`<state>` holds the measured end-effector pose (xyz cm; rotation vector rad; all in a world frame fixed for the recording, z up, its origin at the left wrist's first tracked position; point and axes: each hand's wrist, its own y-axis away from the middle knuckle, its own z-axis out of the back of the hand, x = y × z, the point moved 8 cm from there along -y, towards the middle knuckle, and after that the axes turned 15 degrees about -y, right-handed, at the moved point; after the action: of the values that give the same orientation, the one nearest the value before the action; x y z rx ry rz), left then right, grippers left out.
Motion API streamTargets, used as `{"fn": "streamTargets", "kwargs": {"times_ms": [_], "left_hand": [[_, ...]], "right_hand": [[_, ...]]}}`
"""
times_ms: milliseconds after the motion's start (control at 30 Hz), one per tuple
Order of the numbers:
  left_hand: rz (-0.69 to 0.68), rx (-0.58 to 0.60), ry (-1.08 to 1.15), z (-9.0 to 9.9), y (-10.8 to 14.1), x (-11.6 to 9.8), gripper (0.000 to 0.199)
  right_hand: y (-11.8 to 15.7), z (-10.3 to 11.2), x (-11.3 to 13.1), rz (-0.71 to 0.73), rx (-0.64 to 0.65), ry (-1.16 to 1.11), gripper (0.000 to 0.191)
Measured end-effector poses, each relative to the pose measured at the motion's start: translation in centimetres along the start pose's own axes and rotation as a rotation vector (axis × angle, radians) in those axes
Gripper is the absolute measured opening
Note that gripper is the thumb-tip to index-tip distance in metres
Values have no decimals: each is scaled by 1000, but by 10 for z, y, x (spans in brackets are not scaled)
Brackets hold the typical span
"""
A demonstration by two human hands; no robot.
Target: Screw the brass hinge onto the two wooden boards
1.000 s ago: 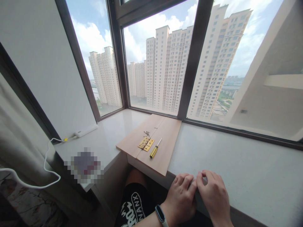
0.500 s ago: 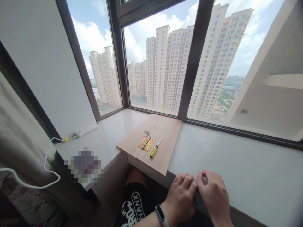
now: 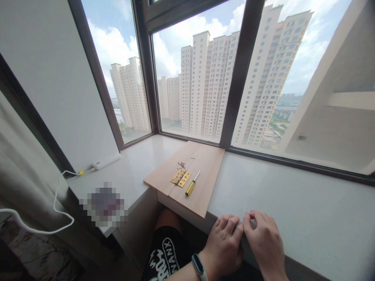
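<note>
My left hand, with a fitness band on its wrist, rests at the front edge of the white sill, fingers curled. Beside it lies my right hand, also curled, its thumb and forefinger bent close to each other. The two hands meet or nearly meet at the thumbs, and I see nothing held in either. Left of them a pale wooden board with a seam down it lies on the sill. On it are an unfolded brass hinge, a screwdriver with a yellow and black handle, and several small dark screws.
The white sill runs under the windows. A white device with a cable lies at the left, near a blurred-out object. A curtain hangs at the far left. My leg is below the board.
</note>
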<state>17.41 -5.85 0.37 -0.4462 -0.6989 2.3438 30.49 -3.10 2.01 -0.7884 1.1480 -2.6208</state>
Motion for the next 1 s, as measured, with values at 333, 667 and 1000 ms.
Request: {"fn": "streamTargets", "kwargs": {"times_ms": [333,667,1000], "left_hand": [[3,-8,2,0,-1,0,62],[-9,5,-8,2,-1,0,58],[-33,51,73,17,-6,-2,63]], "right_hand": [[0,1,0,6,-3,-10,18],[1,-1,-2,-7,-4,-21,18],[0,-1,-3,-26,9,-30,23]]}}
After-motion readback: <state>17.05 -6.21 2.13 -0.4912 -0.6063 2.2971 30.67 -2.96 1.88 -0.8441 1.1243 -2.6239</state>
